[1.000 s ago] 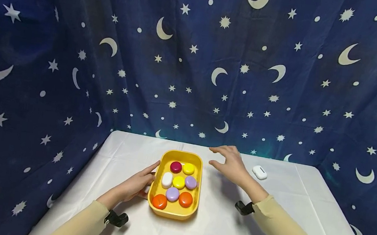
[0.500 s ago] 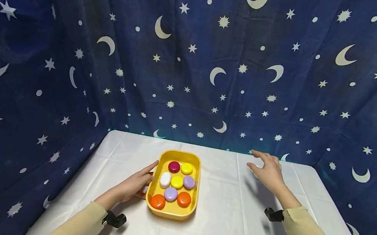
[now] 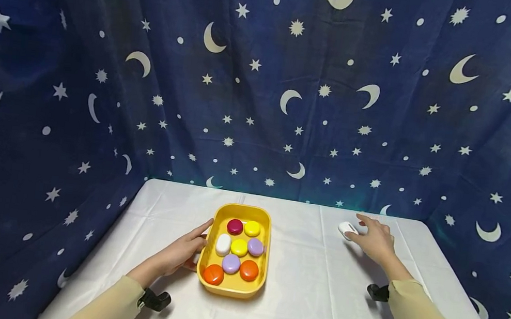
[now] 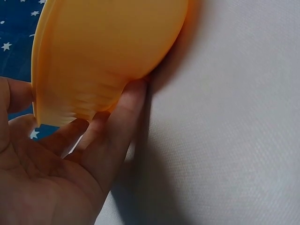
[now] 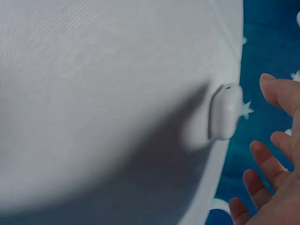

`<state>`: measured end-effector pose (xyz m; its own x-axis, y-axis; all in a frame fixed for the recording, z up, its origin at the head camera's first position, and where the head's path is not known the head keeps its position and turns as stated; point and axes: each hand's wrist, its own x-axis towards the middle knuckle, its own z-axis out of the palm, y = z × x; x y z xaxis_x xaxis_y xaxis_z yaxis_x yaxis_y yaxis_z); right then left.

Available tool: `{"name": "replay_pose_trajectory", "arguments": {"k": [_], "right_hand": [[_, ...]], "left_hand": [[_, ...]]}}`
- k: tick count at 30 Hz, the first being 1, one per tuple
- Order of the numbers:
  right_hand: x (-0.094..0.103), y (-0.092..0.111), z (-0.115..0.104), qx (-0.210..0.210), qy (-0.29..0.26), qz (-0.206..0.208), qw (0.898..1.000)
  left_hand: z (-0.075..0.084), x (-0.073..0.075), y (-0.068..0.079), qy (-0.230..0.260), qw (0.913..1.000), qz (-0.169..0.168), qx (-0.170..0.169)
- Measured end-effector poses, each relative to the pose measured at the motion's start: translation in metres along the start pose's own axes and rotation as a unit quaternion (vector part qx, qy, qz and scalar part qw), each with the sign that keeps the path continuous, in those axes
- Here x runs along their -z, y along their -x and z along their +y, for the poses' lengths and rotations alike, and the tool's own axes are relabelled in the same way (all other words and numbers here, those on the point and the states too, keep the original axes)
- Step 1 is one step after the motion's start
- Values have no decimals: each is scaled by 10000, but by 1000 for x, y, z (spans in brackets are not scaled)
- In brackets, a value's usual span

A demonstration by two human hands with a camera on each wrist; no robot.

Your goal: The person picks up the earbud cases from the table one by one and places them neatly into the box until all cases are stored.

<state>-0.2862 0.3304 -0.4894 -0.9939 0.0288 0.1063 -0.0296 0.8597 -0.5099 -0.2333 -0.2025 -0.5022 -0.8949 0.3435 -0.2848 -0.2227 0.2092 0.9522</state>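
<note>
In the head view a yellow rectangular container (image 3: pixel 235 291) stands on the white tablecloth. It holds several glossy rounded pieces: dark red (image 3: pixel 235 226), yellow, white, lilac and orange. My left hand (image 3: pixel 177 252) rests against the container's left side. The left wrist view shows its fingertips on the outer wall (image 4: pixel 112 42), fingers mostly straight. Over to the right, my right hand (image 3: pixel 375 241) hovers beside a small white earbud case (image 3: pixel 345 228), thumb and fingers spread. In the right wrist view the case (image 5: pixel 227 112) lies on the cloth, with the fingers curved loosely and apart from it.
White cloth (image 3: pixel 291 309) covers the table. A dark blue curtain (image 3: pixel 261 103) with moons and stars hangs behind the table and at both sides. The table's far edge runs just beyond the case. Each wrist wears a black camera mount (image 3: pixel 155 300).
My right hand has moved right, away from the container, and down to the white earbud case. The left hand stays at the container, whose contents look the same.
</note>
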Motion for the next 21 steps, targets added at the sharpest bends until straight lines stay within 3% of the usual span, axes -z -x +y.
{"name": "replay_pose_trajectory", "arguments": {"k": [13,21], "right_hand": [[-20,-3,18,-694,203,-88,9973],[-29,-2,20,-759,219,69,9969]], "left_hand": [[2,1,-5,-26,10000,-71,-12],[-1,-2,1,-38,10000,-41,53]]}}
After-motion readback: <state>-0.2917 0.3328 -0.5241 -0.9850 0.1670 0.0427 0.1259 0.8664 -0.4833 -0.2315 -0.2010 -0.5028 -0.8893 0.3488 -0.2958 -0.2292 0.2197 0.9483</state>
